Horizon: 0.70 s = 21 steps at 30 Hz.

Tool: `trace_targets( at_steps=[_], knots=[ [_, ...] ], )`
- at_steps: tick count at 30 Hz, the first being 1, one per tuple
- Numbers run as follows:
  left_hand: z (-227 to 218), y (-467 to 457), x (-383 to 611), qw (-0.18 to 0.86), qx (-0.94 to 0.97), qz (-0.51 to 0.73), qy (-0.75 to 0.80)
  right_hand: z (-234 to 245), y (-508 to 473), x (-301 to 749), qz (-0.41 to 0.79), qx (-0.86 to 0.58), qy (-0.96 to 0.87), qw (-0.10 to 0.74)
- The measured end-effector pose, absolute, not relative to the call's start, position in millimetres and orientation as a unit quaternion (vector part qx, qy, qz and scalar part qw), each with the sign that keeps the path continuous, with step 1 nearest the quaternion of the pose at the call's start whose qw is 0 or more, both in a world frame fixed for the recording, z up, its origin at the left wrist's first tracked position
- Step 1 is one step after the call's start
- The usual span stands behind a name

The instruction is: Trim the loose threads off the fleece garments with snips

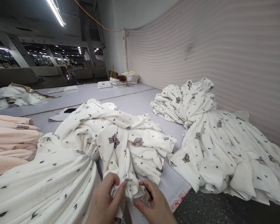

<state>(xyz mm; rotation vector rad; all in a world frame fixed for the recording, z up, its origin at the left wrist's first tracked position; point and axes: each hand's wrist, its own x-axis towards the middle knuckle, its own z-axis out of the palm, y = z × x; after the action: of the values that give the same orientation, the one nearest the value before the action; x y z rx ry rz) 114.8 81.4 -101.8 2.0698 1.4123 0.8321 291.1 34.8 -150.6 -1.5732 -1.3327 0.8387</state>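
We see both bare hands low in frame, reaching forward from the bottom edge, close together at the near side of the pale table (140, 96). Left hand (107, 197): back toward us, thumb and forefinger brought together, pinching the gathered end of a white fleecy garment with bear prints and small dark marks (113, 123). Right hand (155, 203): just beside it, fingers curled around a thin dark tool (148, 192), thumb pointing left toward the cloth; we can't tell if its fingertips also grip the fabric. The garment lies bunched on the table, ahead of the hands and to their left. Matching white printed garments (200, 124) are heaped at right, peach-pink fabric (11, 140) at far left.
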Motion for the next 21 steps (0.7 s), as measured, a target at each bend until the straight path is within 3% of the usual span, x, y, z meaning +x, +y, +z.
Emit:
trace_targets(
  at_steps=[5,10,13,16,21],
  knots=[
    [-101.3,83.0,109.0,0.182,0.785,0.373,0.46,-138.9,39.0,286.3,0.343,-0.623,-0.525,0.467],
    [-96.3,77.6,104.4,0.353,0.784,0.338,0.383,-126.6,39.2,293.0,0.39,-0.594,-0.438,0.551],
    [-99.1,72.2,109.0,0.313,0.816,0.284,0.395,-125.3,36.8,293.1,0.376,-0.594,-0.42,0.574],
    [-105.5,70.5,116.0,0.245,0.854,0.267,0.373,-126.6,37.2,290.7,0.351,-0.609,-0.436,0.561],
    [-108.8,73.7,119.3,0.308,0.804,0.328,0.39,-122.9,37.1,291.4,0.263,-0.665,-0.513,0.475]
  ],
)
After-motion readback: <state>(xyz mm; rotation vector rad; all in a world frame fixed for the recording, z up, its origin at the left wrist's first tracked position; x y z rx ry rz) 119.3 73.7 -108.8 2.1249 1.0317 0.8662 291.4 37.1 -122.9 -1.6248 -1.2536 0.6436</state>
